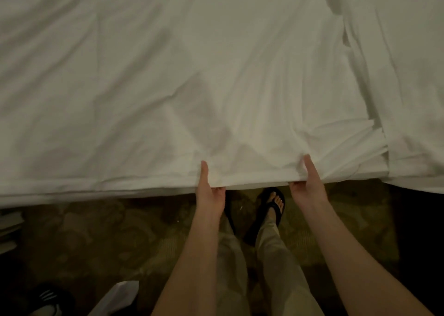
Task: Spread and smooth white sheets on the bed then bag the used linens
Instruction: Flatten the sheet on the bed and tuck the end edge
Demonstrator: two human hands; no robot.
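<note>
1. Head view: looking down over the near edge of the bed; a white sheet [168,75] covers nearly the whole upper frame and hangs over the mattress edge.
2. Left hand [210,190] grips the sheet's hem, thumb on top of the cloth, fingers curled beneath and mostly hidden.
3. Right hand [307,183] holds the same hem just to the right in the same way: thumb up along the fabric, fingers tucked under.
4. The two hands are set apart along the edge, so a pull toward the body would likely tension a broad band of cloth rather than a single point.
5. Creases fan out from both grips toward the middle of the bed, which suggests the cloth is already under some pull there.
6. To the right, a second white layer [413,99] overlaps the sheet, with a folded edge running from the top of the frame to the bed's edge; whether it is a separate sheet or a folded-over part I cannot tell.
7. Judgement: spreading and smoothing is in hand; wrinkles remain across the surface, so this step is not done. No linen bag is identifiable.
8. Floor: patterned carpet [96,231]; a foot in a dark sandal [271,210] stands close under the hem, between the hands.
9. A pale object [120,294] at the lower left is unclear.
</note>
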